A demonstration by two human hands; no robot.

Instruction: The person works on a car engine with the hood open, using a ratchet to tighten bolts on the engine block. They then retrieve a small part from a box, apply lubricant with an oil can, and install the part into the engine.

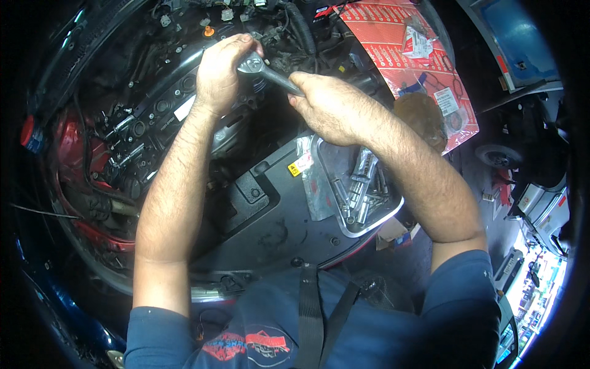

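A metal ratchet wrench [276, 77] is held in both hands over the dark engine bay. My left hand [219, 71] curls round the ratchet's head, its fingertips mostly hidden behind it. The end of the handle disappears into my closed right hand [332, 111]. What the ratchet's drive sits on lies out of sight below my left hand. Under my right forearm, a clear-rimmed tray [352, 232] holds several sockets, extensions and a crumpled tube [365, 165].
Black front panel [279, 230] lies nearest me, with a plastic bag [315, 194] beside the tray. Red printed sheet [384, 46] at the right bears small packages and a round brown thing [421, 117]. Engine cover [153, 117] is at left; a corrugated hose [301, 31] runs behind.
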